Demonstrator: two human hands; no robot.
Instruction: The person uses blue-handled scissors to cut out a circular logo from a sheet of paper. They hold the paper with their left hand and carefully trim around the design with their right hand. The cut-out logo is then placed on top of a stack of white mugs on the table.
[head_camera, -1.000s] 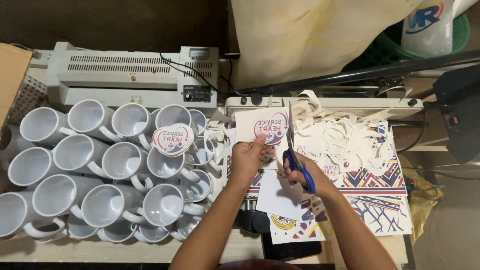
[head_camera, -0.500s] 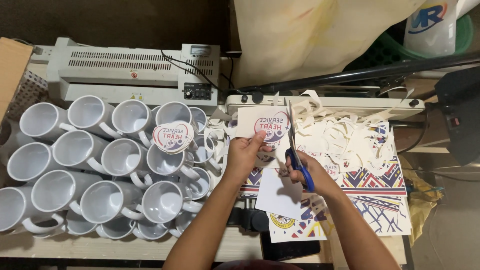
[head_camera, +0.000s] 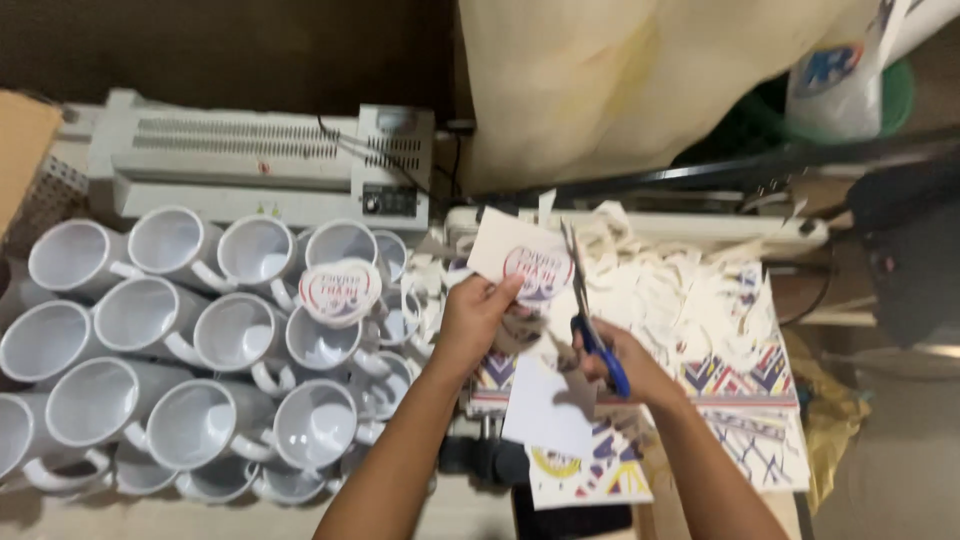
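Scissors (head_camera: 590, 320) sit gripped in your right hand (head_camera: 625, 365); your left hand (head_camera: 475, 315) pinches the print (head_camera: 520, 262) above the scraps (head_camera: 690, 300). Turn the paper, not the blades, following the round edge.

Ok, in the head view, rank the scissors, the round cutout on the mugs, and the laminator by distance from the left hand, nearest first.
1. Scissors, just right of the left hand.
2. Round cutout, to its left, on the mugs.
3. Laminator, farther back and left.
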